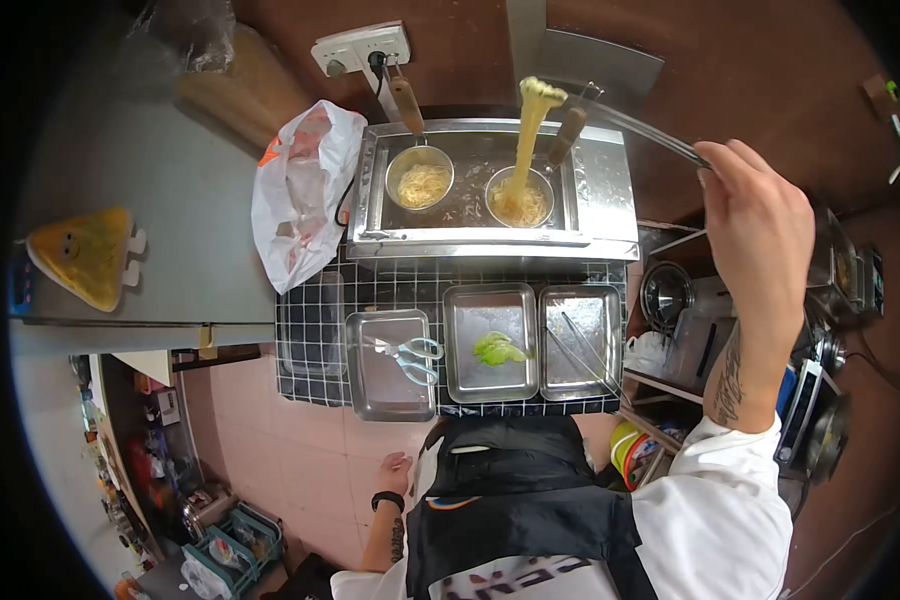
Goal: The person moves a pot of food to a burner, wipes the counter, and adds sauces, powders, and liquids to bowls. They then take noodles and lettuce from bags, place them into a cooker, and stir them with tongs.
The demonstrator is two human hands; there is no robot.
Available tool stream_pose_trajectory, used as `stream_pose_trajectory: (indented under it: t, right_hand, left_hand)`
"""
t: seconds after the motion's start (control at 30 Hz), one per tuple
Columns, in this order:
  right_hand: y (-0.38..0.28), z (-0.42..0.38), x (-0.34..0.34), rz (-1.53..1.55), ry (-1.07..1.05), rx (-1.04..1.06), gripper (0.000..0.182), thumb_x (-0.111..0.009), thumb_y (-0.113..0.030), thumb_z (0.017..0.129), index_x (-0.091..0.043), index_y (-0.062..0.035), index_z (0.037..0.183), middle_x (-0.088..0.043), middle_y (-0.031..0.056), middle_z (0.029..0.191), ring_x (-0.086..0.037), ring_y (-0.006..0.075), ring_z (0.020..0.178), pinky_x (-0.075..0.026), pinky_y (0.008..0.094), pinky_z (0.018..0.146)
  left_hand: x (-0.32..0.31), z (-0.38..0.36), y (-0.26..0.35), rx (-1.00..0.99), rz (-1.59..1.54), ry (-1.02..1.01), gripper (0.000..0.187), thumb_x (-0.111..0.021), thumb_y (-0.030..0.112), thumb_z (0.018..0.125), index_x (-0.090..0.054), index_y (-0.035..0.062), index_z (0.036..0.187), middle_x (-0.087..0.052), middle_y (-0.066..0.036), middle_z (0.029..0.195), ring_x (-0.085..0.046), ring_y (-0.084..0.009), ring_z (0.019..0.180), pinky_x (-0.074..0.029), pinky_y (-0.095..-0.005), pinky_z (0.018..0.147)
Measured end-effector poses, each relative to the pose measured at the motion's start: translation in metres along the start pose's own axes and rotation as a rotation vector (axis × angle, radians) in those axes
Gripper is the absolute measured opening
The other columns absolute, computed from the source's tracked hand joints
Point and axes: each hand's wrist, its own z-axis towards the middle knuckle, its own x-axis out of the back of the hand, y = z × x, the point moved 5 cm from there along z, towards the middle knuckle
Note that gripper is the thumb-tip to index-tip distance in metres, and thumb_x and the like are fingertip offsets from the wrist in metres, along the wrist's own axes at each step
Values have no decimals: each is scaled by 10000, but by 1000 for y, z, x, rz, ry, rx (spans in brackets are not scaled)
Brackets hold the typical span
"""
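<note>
— Right hand [760, 215]?
— Closed around long metal chopsticks [630, 125], pinching a hanging strand of noodles [530, 125] above right strainer basket [520, 195], far side.
— Left hand [395, 468]?
— Lowered near the waist, fingers loosely curled, holding nothing.
— Surroundings?
— Left strainer basket [420, 180]; nearer, trays with scissors [410, 355] and greens [497, 349].

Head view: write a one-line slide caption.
Right hand lifts noodles with long chopsticks from a strainer basket in the boiler.
</note>
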Motion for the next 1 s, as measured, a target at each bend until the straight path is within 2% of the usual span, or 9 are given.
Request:
stream_pose_trajectory:
  t: [0.13,0.2,0.4,0.5,0.57,0.6,0.67,0.73,1.0]
  right_hand:
    - [9,-16,-45,131,-32,4,138,-597,-22,828,-702,-78,898,-671,88,838,-670,300,723,-535,399,660]
    - [13,-33,-106,136,-122,58,151,-580,-2,816,-700,-67,879,-675,99,835,-676,309,730,-540,405,672]
    - [21,-78,-143,102,-369,-45,284,-596,-21,735,-650,-33,1013,-660,133,991,-657,337,849,-522,423,757]
    - [10,-91,-109,594,-432,-367,271,-590,-53,841,-599,35,1098,-634,195,1010,-644,335,887,-501,423,753]
    - [18,-142,-167,802,-179,-301,313,-552,-143,973,-530,54,1216,-630,183,1101,-622,278,939,-486,383,829]
    - [6,-159,-192,969,-587,-585,327,-537,-156,992,-488,47,1244,-612,141,1126,-589,239,909,-488,342,829]
    - [-32,-204,-225,1147,-644,-546,315,-522,-116,984,-461,3,1269,-580,95,1015,-481,83,614,-416,252,500]
    - [-116,-218,-191,1214,-527,-417,325,-517,-91,968,-454,-8,1275,-575,71,939,-441,66,546,-382,248,448]
    - [-440,-281,-140,1129,-959,305,351,-685,-122,841,-567,23,1138,-631,83,727,-586,178,597,-471,319,591]
  left_hand:
    - [-15,-4,1,-77,34,-23,368,-707,248,866,-625,54,1167,-685,-92,970,-661,-181,818,-536,-309,621]
    - [-16,-15,11,-10,21,-2,331,-725,243,848,-661,47,1107,-702,-136,966,-672,-245,875,-533,-353,800]
    - [-3,-33,2,53,28,51,358,-721,251,842,-649,46,1127,-708,-146,993,-683,-240,906,-539,-358,819]
    - [1,-59,20,95,39,32,400,-720,275,830,-647,40,1145,-707,-157,1021,-684,-254,958,-540,-367,854]
    - [-8,-51,-17,-2,64,51,445,-687,357,833,-657,38,1141,-708,-149,1050,-679,-279,982,-535,-382,887]
    - [4,-67,10,14,176,45,461,-673,385,835,-655,49,1150,-707,-150,1056,-676,-284,986,-532,-382,892]
    - [14,-76,9,51,100,31,475,-675,403,840,-648,67,1174,-701,-158,1066,-668,-296,1009,-520,-387,909]
    - [23,-71,-21,20,31,84,488,-686,406,837,-643,66,1183,-700,-159,1071,-666,-295,1015,-517,-383,913]
    - [114,-91,-170,101,-205,190,478,-695,414,837,-662,56,1152,-699,-164,1095,-667,-301,1018,-520,-378,909]
